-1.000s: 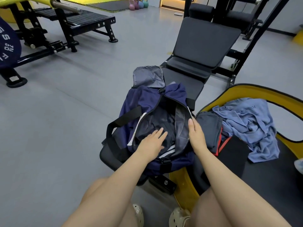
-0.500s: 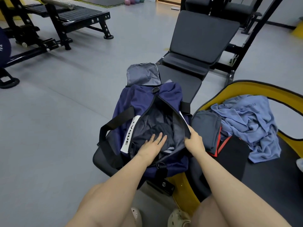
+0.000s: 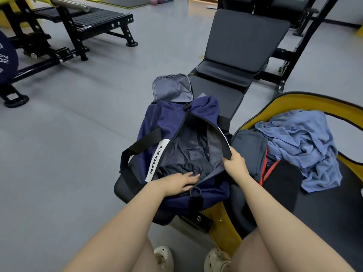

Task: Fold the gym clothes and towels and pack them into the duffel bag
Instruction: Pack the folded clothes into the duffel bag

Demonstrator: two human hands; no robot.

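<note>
A navy duffel bag [image 3: 167, 122] lies unzipped on the near end of a black gym bench [image 3: 214, 93]. A dark folded garment [image 3: 176, 167] sits inside it. My left hand [image 3: 179, 183] lies flat, fingers straight, on the near lip of the opening. My right hand [image 3: 234, 163] pinches the bag's right zipper edge and holds it out. Right of the bag, a folded dark grey garment with red trim [image 3: 249, 152] rests beside a crumpled light blue towel [image 3: 302, 142].
The clothes lie on a black mat with a yellow border [image 3: 290, 101]. The bench's raised backrest [image 3: 245, 36] stands behind the bag. A black weight machine [image 3: 78, 22] is at far left on grey floor. My knees and pale clogs [image 3: 164, 258] are at the bottom.
My right hand slid down the bag's right edge and pulled it wider. My left hand drew back from the garment inside to the near lip. The opening gapes more.
</note>
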